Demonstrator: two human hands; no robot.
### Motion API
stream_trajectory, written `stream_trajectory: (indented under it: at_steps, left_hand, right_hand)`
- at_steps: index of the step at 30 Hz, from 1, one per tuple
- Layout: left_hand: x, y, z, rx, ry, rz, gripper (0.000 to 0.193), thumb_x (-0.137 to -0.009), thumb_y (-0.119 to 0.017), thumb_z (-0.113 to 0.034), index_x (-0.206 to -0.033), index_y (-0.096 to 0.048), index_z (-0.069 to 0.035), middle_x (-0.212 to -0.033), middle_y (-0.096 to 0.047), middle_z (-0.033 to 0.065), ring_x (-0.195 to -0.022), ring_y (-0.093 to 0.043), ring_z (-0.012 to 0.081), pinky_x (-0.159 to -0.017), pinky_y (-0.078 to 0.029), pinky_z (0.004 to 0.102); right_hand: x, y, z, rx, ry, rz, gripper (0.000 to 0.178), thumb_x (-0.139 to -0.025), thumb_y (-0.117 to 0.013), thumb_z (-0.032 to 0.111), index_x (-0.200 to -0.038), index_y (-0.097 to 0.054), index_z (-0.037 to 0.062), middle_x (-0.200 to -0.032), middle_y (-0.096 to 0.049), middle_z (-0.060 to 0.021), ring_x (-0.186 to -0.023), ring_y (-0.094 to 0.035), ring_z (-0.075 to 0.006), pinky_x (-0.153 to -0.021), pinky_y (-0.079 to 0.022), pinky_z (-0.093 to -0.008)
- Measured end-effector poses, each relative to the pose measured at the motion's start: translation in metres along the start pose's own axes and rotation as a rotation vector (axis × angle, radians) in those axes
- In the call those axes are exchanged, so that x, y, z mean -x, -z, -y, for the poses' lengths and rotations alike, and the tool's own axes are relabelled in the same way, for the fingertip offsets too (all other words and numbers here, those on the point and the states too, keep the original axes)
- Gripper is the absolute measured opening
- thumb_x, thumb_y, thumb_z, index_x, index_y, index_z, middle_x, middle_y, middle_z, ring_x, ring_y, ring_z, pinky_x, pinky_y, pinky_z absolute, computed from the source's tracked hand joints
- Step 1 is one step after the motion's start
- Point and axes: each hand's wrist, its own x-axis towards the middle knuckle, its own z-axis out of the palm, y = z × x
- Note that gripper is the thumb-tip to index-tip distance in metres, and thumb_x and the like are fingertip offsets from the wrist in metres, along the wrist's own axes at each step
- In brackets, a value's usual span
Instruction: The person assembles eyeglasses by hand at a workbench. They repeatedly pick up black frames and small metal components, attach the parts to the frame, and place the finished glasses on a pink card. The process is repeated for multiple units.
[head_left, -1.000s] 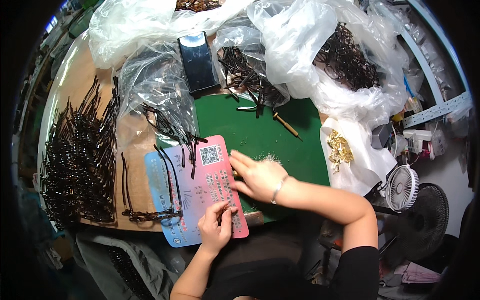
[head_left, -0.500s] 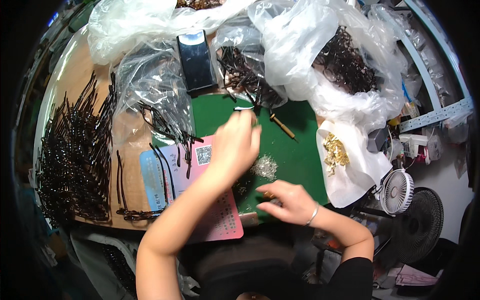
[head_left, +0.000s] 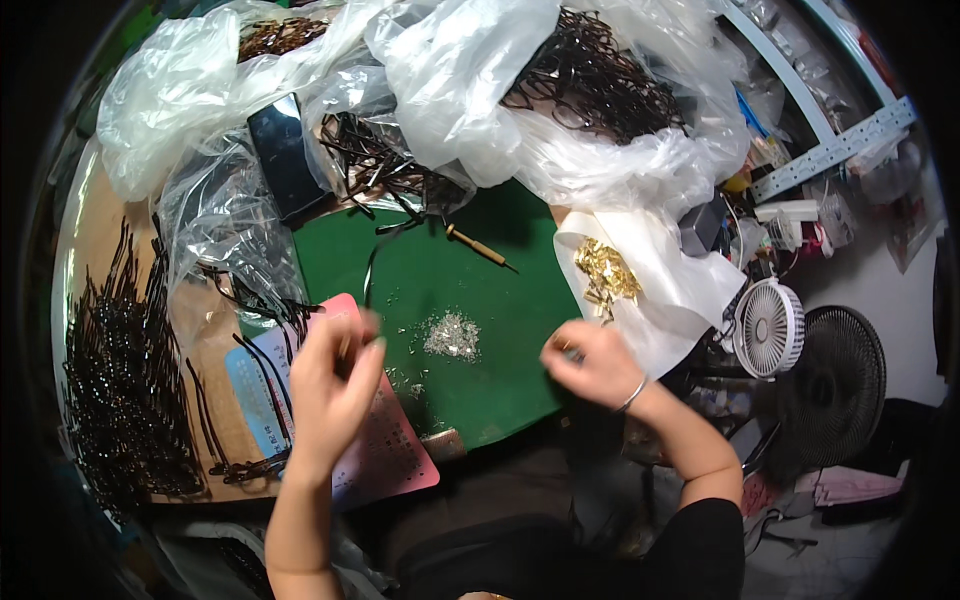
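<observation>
My left hand (head_left: 335, 390) is closed over the pink end of a printed card (head_left: 398, 455), its fingertips slightly blurred. A thin dark eyeglass temple (head_left: 369, 272) rises from those fingers over the green mat (head_left: 500, 390). To the right, my right hand (head_left: 597, 362) pinches thumb and forefinger together at the mat's edge; a hint of gold shows there, too small to name. Between the hands lies a heap of tiny silvery parts (head_left: 452, 337). Gold-coloured small metal pieces (head_left: 605, 272) sit on white wrapping (head_left: 660, 300) beyond my right hand. A brass-handled screwdriver (head_left: 480, 245) lies farther back.
Many dark temples (head_left: 125, 390) are stacked at the left. Clear plastic bags (head_left: 450, 90) with dark frame parts (head_left: 600, 80) line the back, beside a black rectangular device (head_left: 287, 158). A white fan (head_left: 769, 328) and a metal rack (head_left: 835, 148) stand at the right.
My left hand has come back from the dark parts behind the mat toward the card, bringing a temple with it. My right hand has shifted slightly away from the silvery heap. The view has turned.
</observation>
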Motion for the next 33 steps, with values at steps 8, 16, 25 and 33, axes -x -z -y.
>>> stream_trajectory:
  at_steps: [8,16,25,33]
  left_hand:
    - [0.083,0.010,-0.022,0.396,-0.148,0.156,0.047,-0.058,-0.084,-0.007,-0.100,-0.063,-0.002,-0.080,-0.067,0.0084,-0.049,-0.045,0.0056,-0.044,-0.036,0.0186]
    - [0.098,0.016,-0.003,0.178,-0.253,-0.136,0.010,-0.075,-0.073,-0.006,-0.082,-0.068,-0.010,-0.082,-0.054,0.0075,-0.063,-0.050,0.0097,-0.053,-0.041,0.0184]
    - [0.127,-0.021,0.003,0.616,0.349,0.190,0.021,-0.091,-0.051,-0.004,-0.110,-0.051,0.004,-0.069,-0.057,0.0026,-0.057,-0.057,0.0064,-0.054,-0.045,0.0191]
    - [0.126,-0.023,0.005,0.343,0.278,0.158,0.025,-0.087,-0.053,0.001,-0.112,-0.057,0.001,-0.090,-0.067,0.0114,-0.076,-0.066,0.0140,-0.065,-0.051,0.0224]
  right_hand:
    - [-0.059,0.021,-0.056,0.723,-0.406,-0.096,0.021,-0.076,-0.061,0.022,-0.083,-0.060,0.0025,-0.081,-0.062,-0.0188,-0.075,-0.062,-0.0351,-0.068,-0.051,-0.0427]
    - [-0.044,0.029,-0.054,0.482,-0.365,-0.324,0.018,-0.075,-0.061,0.016,-0.082,-0.060,-0.0004,-0.075,-0.063,-0.0187,-0.064,-0.063,-0.0307,-0.062,-0.049,-0.0365]
    - [-0.022,-0.016,0.063,-0.364,-0.122,0.646,0.019,-0.079,-0.061,0.015,-0.090,-0.062,0.0001,-0.077,-0.065,-0.0114,-0.073,-0.063,-0.0191,-0.067,-0.050,-0.0288]
    - [-0.035,-0.039,0.091,-0.813,-0.387,0.796,0.017,-0.082,-0.067,0.017,-0.085,-0.062,0.0012,-0.069,-0.061,-0.0012,-0.051,-0.051,-0.0039,-0.045,-0.041,-0.0188]
